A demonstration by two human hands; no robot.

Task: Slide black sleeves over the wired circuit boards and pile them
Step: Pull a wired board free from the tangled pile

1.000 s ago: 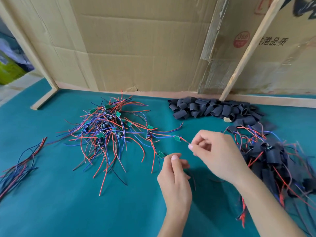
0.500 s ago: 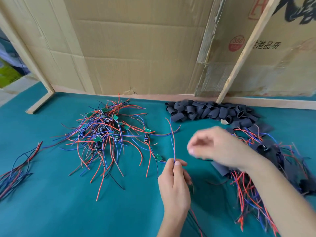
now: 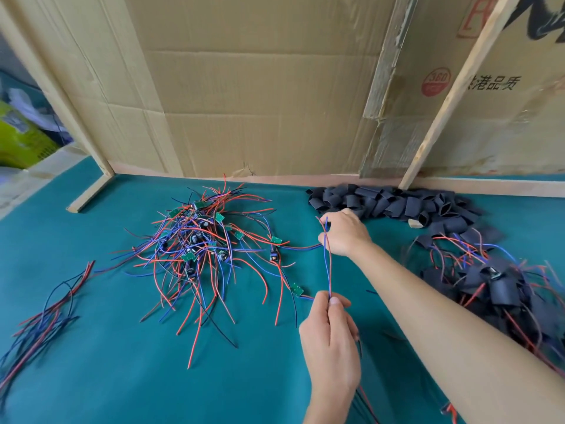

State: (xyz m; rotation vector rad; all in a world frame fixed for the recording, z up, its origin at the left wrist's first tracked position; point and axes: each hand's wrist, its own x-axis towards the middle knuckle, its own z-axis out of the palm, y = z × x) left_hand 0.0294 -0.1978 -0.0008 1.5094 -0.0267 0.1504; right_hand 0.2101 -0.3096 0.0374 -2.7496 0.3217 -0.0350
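A teal desk is filling the lower frame, with cardboard and wooden battens standing along its far edge. At centre left a tangle of boards with red, blue and black wires is lying in a loose heap, small green boards showing among them. At the far left edge a separate bundle of loose wires is lying on the cloth. Along the back, right of centre, a heap of sleeves is sitting against the base batten. At the right edge a pile of sleeved boards is spreading toward the lower right corner, partly blurred.

The left hand, at lower centre, is pinching a wire pair between thumb and fingertips, its grip narrow and closed on the wires, which are standing up from it toward the right hand. The right hand, reaching across from the lower right, is resting just beside the near left end of the sleeves, fingers curled; whether its grip is holding a sleeve cannot be told, since the fingertips are hidden. The top of the wire pair is passing just beside its knuckles.
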